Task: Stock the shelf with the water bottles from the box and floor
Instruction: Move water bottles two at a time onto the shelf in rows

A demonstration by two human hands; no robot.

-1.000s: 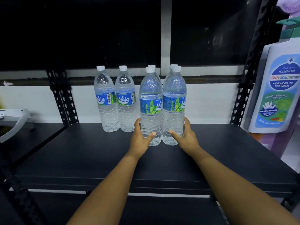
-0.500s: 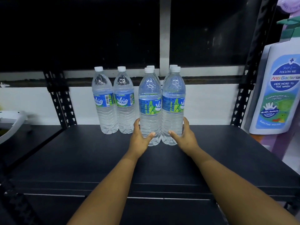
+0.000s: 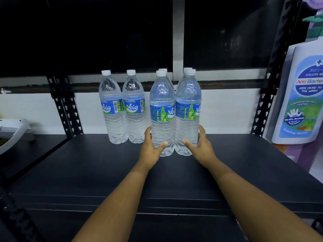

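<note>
Both hands are out on the black shelf (image 3: pixel 244 172), each wrapped around the lower part of a water bottle. Starting from the left, a white plastic object (image 3: pixel 14 131) sits blurred on the neighbouring shelf; I cannot tell what it is. Next come two bottles standing upright side by side near the back, the far-left bottle (image 3: pixel 111 109) and its neighbour (image 3: pixel 134 107), touching each other, labels facing out, white caps on. Neither hand touches them.

Then the left hand (image 3: pixel 150 147): its fingers curl around the left side of the front-left bottle (image 3: pixel 162 112), thumb pressed across the front near the base, a firm partial wrap rather than a flat push. This bottle stands upright on the shelf, close against the front-right bottle (image 3: pixel 187 110). The right hand (image 3: pixel 201 147) mirrors it, fingers round the right side, thumb across the front low down. Behind each held bottle another white cap (image 3: pixel 187 69) peeks out, so a second row stands there.

At the far right, beyond the shelf post (image 3: pixel 262 109), hangs a large picture of a wash bottle (image 3: pixel 300 102).
</note>
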